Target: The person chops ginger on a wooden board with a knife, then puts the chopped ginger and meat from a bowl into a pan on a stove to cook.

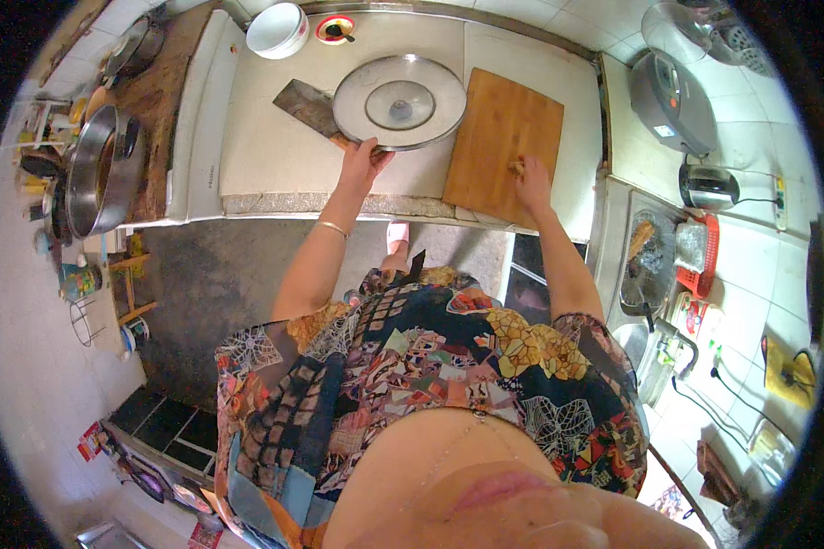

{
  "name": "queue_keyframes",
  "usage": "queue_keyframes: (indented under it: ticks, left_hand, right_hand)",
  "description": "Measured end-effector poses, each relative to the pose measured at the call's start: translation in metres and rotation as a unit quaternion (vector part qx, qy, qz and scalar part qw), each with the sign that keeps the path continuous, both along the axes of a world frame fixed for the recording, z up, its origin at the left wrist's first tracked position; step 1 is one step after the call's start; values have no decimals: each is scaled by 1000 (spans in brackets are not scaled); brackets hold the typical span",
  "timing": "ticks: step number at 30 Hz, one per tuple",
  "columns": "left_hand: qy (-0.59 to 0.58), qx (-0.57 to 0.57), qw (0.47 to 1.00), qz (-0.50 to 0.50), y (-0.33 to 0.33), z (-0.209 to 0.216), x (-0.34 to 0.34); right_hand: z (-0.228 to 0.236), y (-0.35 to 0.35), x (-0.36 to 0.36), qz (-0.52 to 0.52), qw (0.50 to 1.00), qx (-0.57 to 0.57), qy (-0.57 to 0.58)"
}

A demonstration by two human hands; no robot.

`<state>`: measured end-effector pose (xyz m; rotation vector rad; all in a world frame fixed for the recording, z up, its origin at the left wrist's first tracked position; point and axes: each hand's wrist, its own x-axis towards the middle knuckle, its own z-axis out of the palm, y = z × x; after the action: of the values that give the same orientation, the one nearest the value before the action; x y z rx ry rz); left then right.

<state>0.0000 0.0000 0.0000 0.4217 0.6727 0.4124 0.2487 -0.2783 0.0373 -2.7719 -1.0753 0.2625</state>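
Note:
My left hand (364,166) is closed at the near rim of a round, see-through pot lid (352,99) with a metal edge and a grey centre. Partly under the lid's left side lies a cleaver (304,105) with a wide dark blade; the end of its wooden handle shows close to my left fingers. To the right, a wooden cutting board (504,119) rests on the white counter. Over the board's right side, my right hand (534,187) has its fingers closed around a small tan piece (517,167), too small to name.
White bowls (277,31) and a small red-rimmed dish (335,30) with a dark spoon stand at the counter's back. On the left is a large metal pan (103,169). A rice cooker (673,102), a kettle (709,188) and a sink (628,288) line the right.

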Motion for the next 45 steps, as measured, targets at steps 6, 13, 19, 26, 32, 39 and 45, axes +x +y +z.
queue_keyframes:
  ticks: [6,13,19,26,32,39,45]
  left_hand:
    - [47,156,987,15,82,8,46]
    - [16,98,994,41,106,33,106]
    - [27,-12,999,-42,55,28,86]
    - [187,304,912,-201,-20,11,85]
    - [228,423,845,-234,1,21,116]
    - [237,626,679,-302,38,10,126]
    - [179,706,607,-317,46,36,120]
  right_hand:
    - [-26,5,-10,30,1000,8,4]
    - [-6,5,-36,-114,983,143,-32]
    - [-50,-47,-26,-301,929,175,129]
    - [-33,-24,-59,-303,951,52,46]
    - [-70,-21,-119,-321,916,124,205]
    - [-31,53,-192,-337,644,288,623]
    - [-20,83,-217,-286,646,234,668]
